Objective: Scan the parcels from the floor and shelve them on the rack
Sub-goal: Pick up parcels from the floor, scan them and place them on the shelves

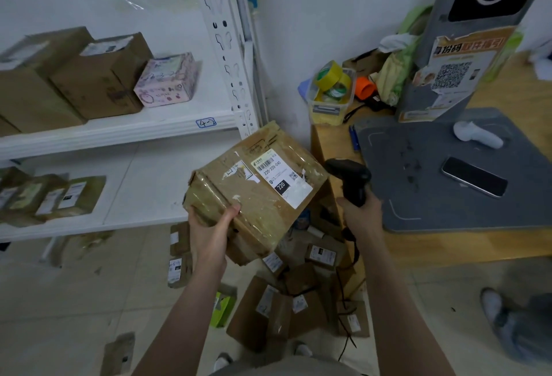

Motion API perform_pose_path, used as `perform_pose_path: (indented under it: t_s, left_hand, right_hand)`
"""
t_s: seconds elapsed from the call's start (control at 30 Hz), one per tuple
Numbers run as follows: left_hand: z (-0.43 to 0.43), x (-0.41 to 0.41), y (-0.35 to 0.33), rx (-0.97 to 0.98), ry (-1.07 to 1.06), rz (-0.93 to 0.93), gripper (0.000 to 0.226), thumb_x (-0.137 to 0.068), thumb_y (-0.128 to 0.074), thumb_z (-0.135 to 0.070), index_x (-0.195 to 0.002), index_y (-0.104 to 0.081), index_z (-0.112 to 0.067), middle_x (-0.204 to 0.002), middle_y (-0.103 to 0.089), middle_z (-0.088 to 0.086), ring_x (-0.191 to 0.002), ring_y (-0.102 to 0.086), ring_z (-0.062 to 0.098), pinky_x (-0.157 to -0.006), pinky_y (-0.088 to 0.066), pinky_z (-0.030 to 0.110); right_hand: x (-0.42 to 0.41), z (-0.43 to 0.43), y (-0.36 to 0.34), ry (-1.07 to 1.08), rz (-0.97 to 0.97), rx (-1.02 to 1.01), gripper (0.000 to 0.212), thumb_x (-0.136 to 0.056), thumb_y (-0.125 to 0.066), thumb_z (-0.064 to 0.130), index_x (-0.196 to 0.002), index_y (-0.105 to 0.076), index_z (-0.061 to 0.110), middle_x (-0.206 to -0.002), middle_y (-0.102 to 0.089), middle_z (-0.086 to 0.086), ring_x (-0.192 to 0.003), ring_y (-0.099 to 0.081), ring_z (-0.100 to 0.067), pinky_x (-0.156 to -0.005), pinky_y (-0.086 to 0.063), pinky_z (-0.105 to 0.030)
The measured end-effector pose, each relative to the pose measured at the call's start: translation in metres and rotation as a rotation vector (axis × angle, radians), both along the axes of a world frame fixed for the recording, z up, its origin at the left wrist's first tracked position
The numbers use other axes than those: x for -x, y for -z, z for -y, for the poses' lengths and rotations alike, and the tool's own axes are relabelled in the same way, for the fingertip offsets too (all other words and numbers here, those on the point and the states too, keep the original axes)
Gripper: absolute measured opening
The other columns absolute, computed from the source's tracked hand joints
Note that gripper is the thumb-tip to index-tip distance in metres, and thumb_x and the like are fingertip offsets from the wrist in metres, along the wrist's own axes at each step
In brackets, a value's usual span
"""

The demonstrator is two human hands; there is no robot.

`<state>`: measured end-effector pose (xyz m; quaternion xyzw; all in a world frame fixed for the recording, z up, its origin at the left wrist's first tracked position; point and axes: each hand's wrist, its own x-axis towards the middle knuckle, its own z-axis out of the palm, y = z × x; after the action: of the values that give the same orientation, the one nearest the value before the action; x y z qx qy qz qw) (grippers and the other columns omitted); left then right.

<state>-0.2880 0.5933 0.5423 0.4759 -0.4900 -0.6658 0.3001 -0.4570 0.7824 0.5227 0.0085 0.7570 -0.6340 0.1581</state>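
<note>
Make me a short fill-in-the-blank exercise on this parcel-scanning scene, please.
1. The left hand holds a taped cardboard parcel whose black label patch reads ____.
2. The right hand grips a black handheld ____ beside the parcel.
3. A pink box stands on the rack's ____ visible shelf.
Missing words: 220; scanner; upper.
</note>
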Motion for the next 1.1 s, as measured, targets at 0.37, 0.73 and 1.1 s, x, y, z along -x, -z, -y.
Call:
perform_pose_path:
  t_s: [0.37,0.73,1.1]
  left_hand:
    - [0.003,-0.001,-0.010,-0.007,0.121,-0.077,0.123,-0.049,-0.089,-0.040,-0.155,-0.027,-0.038,-0.143,-0.053,0.003,-0.126,-0.055,0.027,-0.107,-0.045,0.058]
    - [0.001,-0.003,-0.023,0.066,0.240,-0.084,0.118,-0.056,-0.084,-0.025,-0.155,-0.024,-0.037,-0.134,-0.047,0.000,-0.129,-0.051,0.030,-0.107,-0.045,0.054]
    - [0.000,-0.007,-0.020,0.062,0.220,-0.047,0.130,-0.043,-0.089,-0.034,-0.156,-0.024,-0.036,-0.147,-0.046,0.007,-0.131,-0.051,0.030,-0.109,-0.043,0.055]
  right_hand:
    - [-0.024,0.026,-0.050,-0.417,-0.065,-0.012,0.011,-0.089,-0.069,0.011,-0.099,-0.066,0.013,-0.059,-0.058,0.008,-0.046,-0.052,-0.001,-0.052,-0.043,-0.020]
    - [-0.025,0.033,-0.061,-0.351,-0.120,-0.130,0.020,-0.085,-0.068,0.009,-0.080,-0.060,-0.008,-0.057,-0.050,-0.009,-0.054,-0.047,-0.020,-0.060,-0.040,-0.034]
    - [-0.025,0.028,-0.055,-0.262,-0.088,-0.153,0.016,-0.083,-0.071,0.009,-0.089,-0.064,-0.004,-0.069,-0.057,-0.011,-0.065,-0.053,-0.022,-0.066,-0.046,-0.038]
